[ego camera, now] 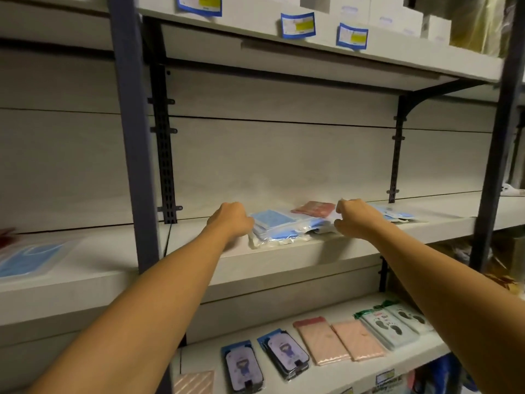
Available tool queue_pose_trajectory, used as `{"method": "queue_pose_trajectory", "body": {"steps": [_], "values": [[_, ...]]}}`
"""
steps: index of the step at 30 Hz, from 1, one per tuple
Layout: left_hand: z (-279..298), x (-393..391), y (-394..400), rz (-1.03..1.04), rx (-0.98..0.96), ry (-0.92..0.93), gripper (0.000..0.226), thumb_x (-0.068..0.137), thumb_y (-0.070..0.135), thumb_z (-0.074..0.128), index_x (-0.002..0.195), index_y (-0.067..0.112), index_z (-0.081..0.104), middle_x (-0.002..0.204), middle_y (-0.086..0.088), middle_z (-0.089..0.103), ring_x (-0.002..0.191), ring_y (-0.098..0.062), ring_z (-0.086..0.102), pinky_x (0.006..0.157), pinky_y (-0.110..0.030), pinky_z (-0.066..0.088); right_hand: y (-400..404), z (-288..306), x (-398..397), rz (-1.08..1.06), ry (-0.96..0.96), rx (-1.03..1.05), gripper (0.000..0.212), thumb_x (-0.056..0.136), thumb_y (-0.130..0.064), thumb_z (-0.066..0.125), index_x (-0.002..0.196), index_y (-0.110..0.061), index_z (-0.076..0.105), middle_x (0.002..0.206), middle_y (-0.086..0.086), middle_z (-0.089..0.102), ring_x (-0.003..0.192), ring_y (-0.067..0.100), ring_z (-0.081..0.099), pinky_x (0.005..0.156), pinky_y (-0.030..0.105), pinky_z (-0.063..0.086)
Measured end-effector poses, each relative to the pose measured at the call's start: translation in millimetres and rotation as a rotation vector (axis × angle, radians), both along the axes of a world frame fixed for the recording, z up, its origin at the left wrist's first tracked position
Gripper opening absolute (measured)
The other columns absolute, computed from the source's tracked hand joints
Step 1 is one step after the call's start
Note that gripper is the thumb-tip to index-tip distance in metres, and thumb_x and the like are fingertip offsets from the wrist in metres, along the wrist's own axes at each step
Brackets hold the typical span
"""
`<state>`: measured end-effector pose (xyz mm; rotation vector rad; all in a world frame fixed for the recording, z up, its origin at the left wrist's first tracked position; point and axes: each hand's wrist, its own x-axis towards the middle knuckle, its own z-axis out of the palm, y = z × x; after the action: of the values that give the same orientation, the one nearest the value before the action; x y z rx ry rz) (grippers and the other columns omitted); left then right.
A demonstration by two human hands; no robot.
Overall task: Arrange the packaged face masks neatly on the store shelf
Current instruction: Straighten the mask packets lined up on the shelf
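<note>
A stack of clear packets with blue face masks (279, 226) lies near the front of the white middle shelf (326, 248). My left hand (230, 218) grips the stack's left end, fingers curled over it. At the stack's right end, my right hand (354, 220) pinches the plastic between thumb and curled fingers. Behind the stack lies a red packet (314, 208). More blue mask packets (395, 214) sit to the right of my right hand.
Another blue mask packet (27, 258) lies on the neighbouring shelf bay at left. Dark uprights (132, 137) and brackets frame the bay. White boxes (392, 21) fill the top shelf. Phone cases (267, 356), pink packets (341, 342) and insole packs (395, 325) line the lower shelf.
</note>
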<state>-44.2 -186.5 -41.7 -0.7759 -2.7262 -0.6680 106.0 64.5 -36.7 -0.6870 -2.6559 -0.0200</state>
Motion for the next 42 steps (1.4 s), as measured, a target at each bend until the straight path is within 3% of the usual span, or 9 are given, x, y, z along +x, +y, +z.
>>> {"method": "queue_pose_trajectory", "body": {"steps": [4,8,13,15,20,26,32,37,42], "values": [[-3.6,-9.6,18.2,0.063,0.005,-0.126,0.037,0.088,0.049,0.060,0.099,0.014,0.059,0.108,-0.007,0.062,0.093,-0.027,0.063,0.075,-0.033,0.051,20.6,3.4,-26.1,0.042,0.041,-0.010,0.028,0.088,-0.023,0.057,0.113,-0.011,0.061,0.107,0.014,0.066,0.090,0.030,0.061,0.082,0.042,0.057],[-5.9,-15.9,31.4,0.164,0.023,-0.198,0.081,0.079,0.077,0.058,0.130,0.014,0.056,0.125,-0.007,0.059,0.105,-0.027,0.058,0.085,-0.035,0.051,31.4,7.6,-58.3,0.143,0.093,-0.037,0.024,0.091,-0.025,0.053,0.108,-0.012,0.065,0.104,0.013,0.068,0.090,0.031,0.061,0.081,0.041,0.056],[-14.0,-28.0,43.7,0.243,0.058,-0.271,0.101,0.060,0.093,0.057,0.119,0.012,0.063,0.117,-0.007,0.066,0.101,-0.026,0.063,0.081,-0.033,0.052,43.4,7.6,-95.2,0.221,0.081,-0.116,0.055,0.084,-0.069,0.060,0.097,-0.015,0.062,0.094,0.007,0.064,0.085,0.026,0.060,0.077,0.039,0.055],[-15.8,-32.4,42.8,0.244,0.115,-0.319,0.093,0.057,0.086,0.069,0.113,0.012,0.066,0.112,-0.008,0.067,0.099,-0.024,0.064,0.077,-0.031,0.049,49.8,0.9,-103.8,0.203,0.090,-0.127,0.060,0.080,-0.076,0.059,0.091,-0.017,0.060,0.090,0.006,0.064,0.081,0.025,0.060,0.073,0.038,0.055],[-16.1,-41.5,31.0,0.223,0.386,-0.412,0.032,0.078,0.029,0.083,0.096,0.009,0.065,0.101,-0.009,0.066,0.088,-0.023,0.060,0.080,-0.033,0.048,68.8,-19.8,-117.2,0.132,0.208,-0.216,0.042,0.084,-0.052,0.052,0.090,-0.015,0.071,0.085,0.006,0.068,0.076,0.026,0.063,0.075,0.038,0.058],[-16.1,-45.5,26.8,0.358,0.529,-0.291,0.012,0.081,0.002,0.058,0.079,0.012,0.051,0.080,-0.012,0.051,0.068,-0.024,0.048,0.059,-0.029,0.035,74.0,-24.0,-114.0,-0.100,0.184,-0.257,0.098,0.056,-0.093,0.046,0.106,-0.011,0.066,0.122,0.017,0.059,0.111,0.036,0.055,0.096,0.043,0.048],[-16.5,-38.4,26.5,0.385,0.497,-0.130,0.014,0.086,0.001,0.046,0.090,0.012,0.054,0.084,-0.006,0.054,0.069,-0.020,0.048,0.058,-0.029,0.036,75.3,-25.6,-112.1,-0.177,0.135,-0.262,0.075,0.075,-0.077,0.056,0.110,-0.013,0.065,0.124,0.018,0.061,0.114,0.036,0.053,0.097,0.042,0.042],[-19.5,-37.6,23.7,0.355,0.502,-0.082,0.023,0.089,0.004,0.048,0.108,0.017,0.054,0.086,-0.005,0.057,0.068,-0.017,0.051,0.051,-0.029,0.035,72.4,-20.1,-107.2,-0.062,0.157,-0.313,0.042,0.085,-0.053,0.060,0.094,-0.012,0.060,0.102,0.011,0.065,0.103,0.033,0.059,0.097,0.039,0.047],[-21.0,-37.0,23.3,0.324,0.488,-0.032,0.022,0.091,0.004,0.050,0.109,0.016,0.054,0.080,-0.003,0.054,0.066,-0.017,0.051,0.050,-0.028,0.034,71.2,-20.5,-106.2,0.148,0.392,-0.460,0.047,0.081,-0.018,0.070,0.125,-0.010,0.057,0.119,0.021,0.060,0.108,0.040,0.057,0.091,0.043,0.051]]}}
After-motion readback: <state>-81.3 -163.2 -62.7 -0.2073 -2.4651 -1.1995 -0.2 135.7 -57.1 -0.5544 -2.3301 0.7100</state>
